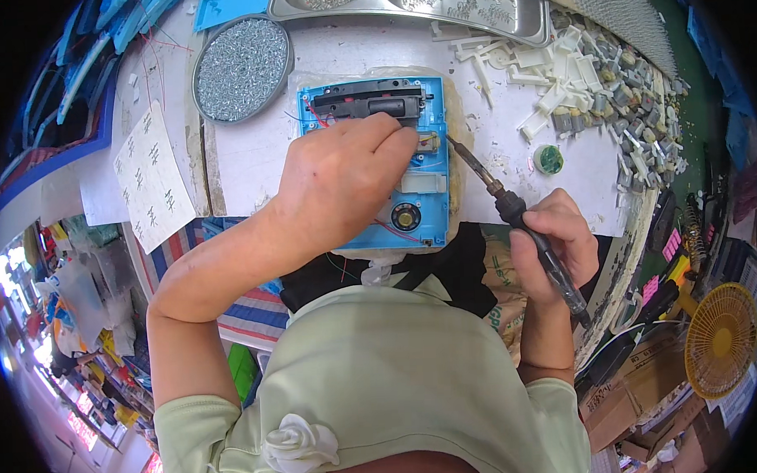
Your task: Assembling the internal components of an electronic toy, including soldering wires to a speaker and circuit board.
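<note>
Blue plastic housing lies open on the worktable, in front of the person. Inside it: a black bar-shaped assembly across the far end, a pale rectangular block and a small round speaker toward the near end.

Left hand is over the housing, fingers bent down into it; fingertips hidden — cannot tell whether they pinch anything. Right hand holds a soldering iron, fingers closed around its dark handle. Iron slants up and left, tip at the housing's right edge — contact unclear.

Round tray of small metal pieces stands beyond, to the left; white plastic parts lie heaped to the right, near a small green-filled container.
</note>
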`<state>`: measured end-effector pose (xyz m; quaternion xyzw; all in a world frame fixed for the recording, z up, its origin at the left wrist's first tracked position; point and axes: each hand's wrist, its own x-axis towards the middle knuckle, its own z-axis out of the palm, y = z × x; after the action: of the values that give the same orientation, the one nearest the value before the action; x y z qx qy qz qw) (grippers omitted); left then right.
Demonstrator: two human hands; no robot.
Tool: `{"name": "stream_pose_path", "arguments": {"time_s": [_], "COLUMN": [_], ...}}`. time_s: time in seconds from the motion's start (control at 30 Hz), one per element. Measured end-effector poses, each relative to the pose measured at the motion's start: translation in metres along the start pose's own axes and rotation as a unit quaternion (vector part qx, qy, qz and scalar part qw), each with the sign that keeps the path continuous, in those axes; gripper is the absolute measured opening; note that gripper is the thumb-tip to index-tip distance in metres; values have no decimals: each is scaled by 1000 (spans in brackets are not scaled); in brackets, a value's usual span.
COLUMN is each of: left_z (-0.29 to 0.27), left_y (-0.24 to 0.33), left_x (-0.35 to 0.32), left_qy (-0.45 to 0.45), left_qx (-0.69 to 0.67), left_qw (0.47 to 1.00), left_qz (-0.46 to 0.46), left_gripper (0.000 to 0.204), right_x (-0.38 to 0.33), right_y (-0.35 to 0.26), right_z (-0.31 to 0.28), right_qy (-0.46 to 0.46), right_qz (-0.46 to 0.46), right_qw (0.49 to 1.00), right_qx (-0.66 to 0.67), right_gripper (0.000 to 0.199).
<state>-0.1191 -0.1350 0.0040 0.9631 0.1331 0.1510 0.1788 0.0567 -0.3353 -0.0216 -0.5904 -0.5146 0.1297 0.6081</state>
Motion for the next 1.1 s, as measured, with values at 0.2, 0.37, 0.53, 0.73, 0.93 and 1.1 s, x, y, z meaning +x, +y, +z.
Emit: {"name": "stream_pose_path", "arguments": {"time_s": [0.2, 0.37, 0.53, 0.73, 0.93, 1.1], "left_z": [2, -4, 16, 19, 20, 19], "left_y": [-8, -4, -5, -3, -1, -1], "left_x": [-8, -10, -4, -1, -1, -1], "left_qy": [83, 85, 107, 75, 81, 69], "left_qx": [-23, -61, -67, -41, -40, -38], "left_qw": [996, 995, 991, 995, 995, 996], "left_qz": [35, 5, 52, 55, 45, 46], "left_gripper": [30, 31, 27, 27, 29, 29], "right_x": [-2, -1, 1, -5, -9, -8], "right_y": [2, 3, 1, -1, -7, -6], "right_z": [-1, 0, 0, 1, 0, -1], "right_qy": [11, 9, 2, -3, -37, -39], "right_qz": [4, 5, -1, 1, 26, 9], "right_qw": [1000, 1000, 1000, 1000, 999, 999], "right_qx": [5, 0, -3, -5, -8, -10], "right_gripper": [26, 27, 27, 27, 22, 23]}}
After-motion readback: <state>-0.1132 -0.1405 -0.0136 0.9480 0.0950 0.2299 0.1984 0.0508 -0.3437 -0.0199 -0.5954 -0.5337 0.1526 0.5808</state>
